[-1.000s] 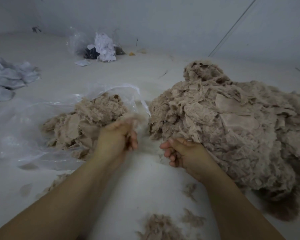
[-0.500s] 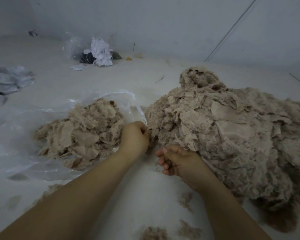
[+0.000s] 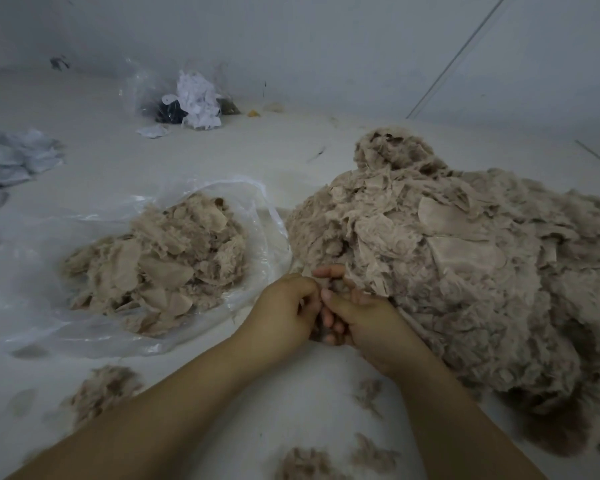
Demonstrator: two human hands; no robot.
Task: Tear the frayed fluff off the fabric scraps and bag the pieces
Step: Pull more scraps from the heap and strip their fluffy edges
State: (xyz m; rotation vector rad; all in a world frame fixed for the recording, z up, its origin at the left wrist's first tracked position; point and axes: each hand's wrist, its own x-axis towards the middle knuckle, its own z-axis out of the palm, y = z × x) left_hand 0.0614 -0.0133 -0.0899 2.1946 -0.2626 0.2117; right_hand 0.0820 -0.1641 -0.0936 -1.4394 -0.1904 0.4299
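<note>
- A large heap of beige, fluffy fabric scraps [image 3: 458, 265] is spread over the right side of the pale worktop [image 3: 257, 154], reaching towards its right edge.
- A clear plastic bag [image 3: 253, 220] is laid open on the left half of the worktop, just beside the heap, and a smaller mound of beige fabric pieces [image 3: 160, 261] is held inside it.
- The left hand [image 3: 284, 313] and the right hand [image 3: 364, 317] are brought together at the near foot of the heap, between the bag and the heap, with their fingers touching.
- A small beige scrap [image 3: 336, 289] is pinched between the curled fingers of both hands; its lower part is hidden by the fingers.
- Both bare forearms are stretched in from the near edge of the worktop.
- Loose tufts of brownish fluff [image 3: 104, 389] are scattered along the near edge, to the left of the left forearm, between the forearms and beside the right one.
- A dark brown patch of fluff [image 3: 568, 434] is seen at the near right corner, against the heap.
- A second clear bag with white and dark scraps [image 3: 194, 95] is set at the far edge, against the wall.
- Crumpled grey-white material [image 3: 11, 161] is piled at the left edge, well apart from the open bag.
</note>
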